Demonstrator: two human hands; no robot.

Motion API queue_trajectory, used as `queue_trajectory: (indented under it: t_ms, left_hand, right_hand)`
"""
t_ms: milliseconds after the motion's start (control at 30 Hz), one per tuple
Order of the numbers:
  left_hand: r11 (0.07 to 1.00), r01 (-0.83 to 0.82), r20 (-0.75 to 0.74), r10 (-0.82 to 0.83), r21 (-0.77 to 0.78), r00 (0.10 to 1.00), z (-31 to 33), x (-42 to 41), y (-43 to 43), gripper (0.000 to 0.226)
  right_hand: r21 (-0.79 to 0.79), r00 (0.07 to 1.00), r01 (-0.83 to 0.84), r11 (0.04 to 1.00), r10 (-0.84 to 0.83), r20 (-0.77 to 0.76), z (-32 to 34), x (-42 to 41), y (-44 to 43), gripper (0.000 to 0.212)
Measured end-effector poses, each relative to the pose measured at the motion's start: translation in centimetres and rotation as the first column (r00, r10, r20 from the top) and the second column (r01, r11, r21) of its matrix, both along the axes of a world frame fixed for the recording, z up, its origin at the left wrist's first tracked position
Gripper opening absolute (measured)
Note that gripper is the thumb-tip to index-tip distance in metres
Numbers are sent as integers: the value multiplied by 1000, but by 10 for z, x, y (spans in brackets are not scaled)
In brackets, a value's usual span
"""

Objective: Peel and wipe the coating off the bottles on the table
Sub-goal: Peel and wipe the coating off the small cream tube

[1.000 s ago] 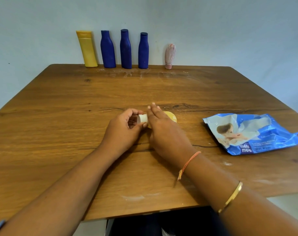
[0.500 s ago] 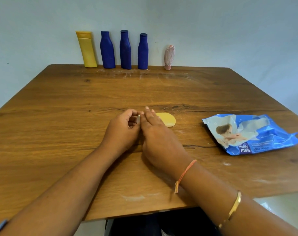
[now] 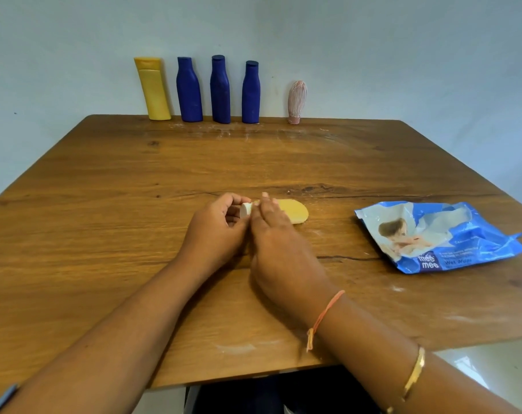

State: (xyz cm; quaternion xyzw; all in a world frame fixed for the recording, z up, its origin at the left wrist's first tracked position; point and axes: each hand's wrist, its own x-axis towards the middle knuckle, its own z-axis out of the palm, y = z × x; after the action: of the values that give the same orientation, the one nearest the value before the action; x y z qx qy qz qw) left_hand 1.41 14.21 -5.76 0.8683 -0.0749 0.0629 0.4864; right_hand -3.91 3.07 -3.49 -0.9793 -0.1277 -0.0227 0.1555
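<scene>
A small yellow-coated bottle (image 3: 294,212) lies on its side mid-table, its white cap (image 3: 245,210) pointing left. My left hand (image 3: 215,231) curls round the cap and pinches it. My right hand (image 3: 280,249) lies over the bottle's neck end with fingers laid straight on it, covering most of the body; its thumb is hidden. Along the far edge stand a tall yellow bottle (image 3: 153,89), three blue-coated bottles (image 3: 189,91) (image 3: 221,89) (image 3: 250,92) and a small pink streaked bottle (image 3: 297,101).
A blue pack of wet wipes (image 3: 438,237) lies flat to the right of my hands. The wooden table (image 3: 104,234) carries faint white smears near the front edge and along the back row. A pale wall stands behind the bottles.
My right hand slid left along the lying bottle toward the cap, uncovering more of the yellow body. The white cap, briefly hidden, shows again between my hands.
</scene>
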Motion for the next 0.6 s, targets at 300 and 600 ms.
queue_trajectory:
  t_ms: [300,600]
  left_hand:
    - [1000,-14,30,14,17,999,0,0,-1,21]
    - [1000,11,11,-11,-2,1000,-4,2,1,15]
  right_hand:
    - [-48,975,187,981,-192,-110,2,29,-43,64]
    - [73,1000,13,997,-12,-6,1,-5,4,63]
